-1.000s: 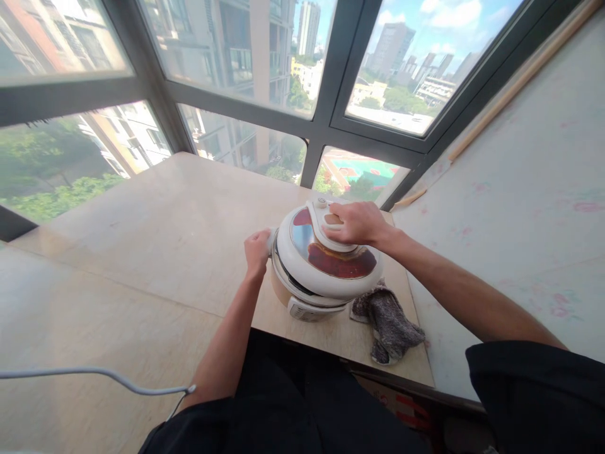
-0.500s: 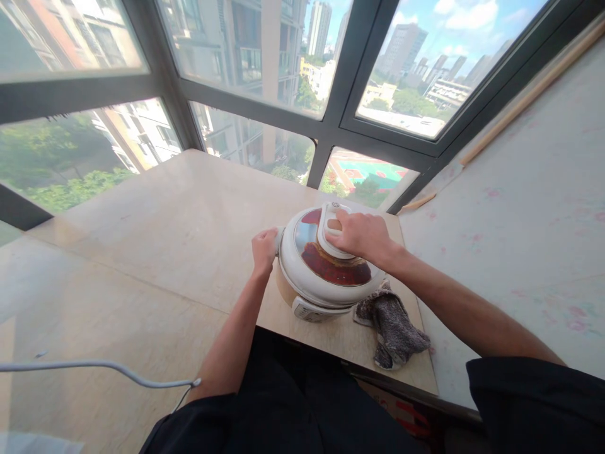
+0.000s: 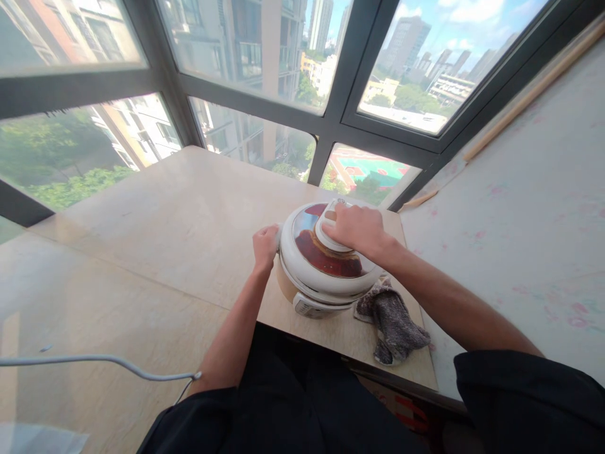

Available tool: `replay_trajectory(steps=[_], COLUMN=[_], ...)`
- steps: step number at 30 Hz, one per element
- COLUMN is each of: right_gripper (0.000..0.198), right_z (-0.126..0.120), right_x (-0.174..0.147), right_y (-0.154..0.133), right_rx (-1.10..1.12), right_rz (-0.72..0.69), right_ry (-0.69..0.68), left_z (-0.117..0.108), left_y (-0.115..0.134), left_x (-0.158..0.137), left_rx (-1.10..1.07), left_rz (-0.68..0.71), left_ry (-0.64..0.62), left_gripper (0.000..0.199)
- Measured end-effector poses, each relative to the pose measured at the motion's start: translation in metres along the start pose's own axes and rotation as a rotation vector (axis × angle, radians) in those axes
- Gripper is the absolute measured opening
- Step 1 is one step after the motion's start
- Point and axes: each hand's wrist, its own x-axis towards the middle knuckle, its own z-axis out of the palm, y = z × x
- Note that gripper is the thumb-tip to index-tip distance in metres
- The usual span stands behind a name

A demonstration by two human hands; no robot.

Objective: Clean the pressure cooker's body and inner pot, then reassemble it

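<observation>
A round electric cooker with a beige body and a white front panel stands near the counter's front edge. On top is its white-rimmed lid, set with reddish-brown glass; it looks slightly tilted, its far side raised. My left hand is closed around the cooker's left side handle, which it mostly hides. Fingers of my right hand wrap round the white lid handle. A crumpled grey-brown cloth lies right of the cooker, below my right forearm.
The pale counter reaches back to dark-framed windows. A grey cord runs in from the left to my left arm. A patterned wall bounds the right side. Some thin white sheet lies at lower left.
The lid has turned and tilted a little under my right hand, its handle shifting slightly. My left hand keeps its grip on the side handle, and the cloth stays put.
</observation>
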Motion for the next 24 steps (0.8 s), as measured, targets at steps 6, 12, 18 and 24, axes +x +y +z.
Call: replay_trajectory(steps=[6,12,18,24], right_gripper=[0.050,0.050,0.051,0.053], right_z=[0.000,0.001,0.003,0.002], right_x=[0.006,0.000,-0.007,-0.010], right_y=[-0.005,-0.003,0.001,0.003], right_rx=[-0.001,-0.011,-0.038,-0.066], right_rz=[0.011,0.014,0.017,-0.018], right_ry=[-0.007,0.016,0.015,0.018], left_z=[0.000,0.000,-0.001,-0.001], left_y=[0.004,0.003,0.001,0.002], left_x=[-0.003,-0.001,0.001,0.000], left_rx=[0.003,0.009,0.010,0.005], left_rz=[-0.025,-0.024,-0.012,-0.005], left_ry=[0.000,0.000,-0.008,-0.014], left_gripper=[0.033,0.034,0.033,0.035])
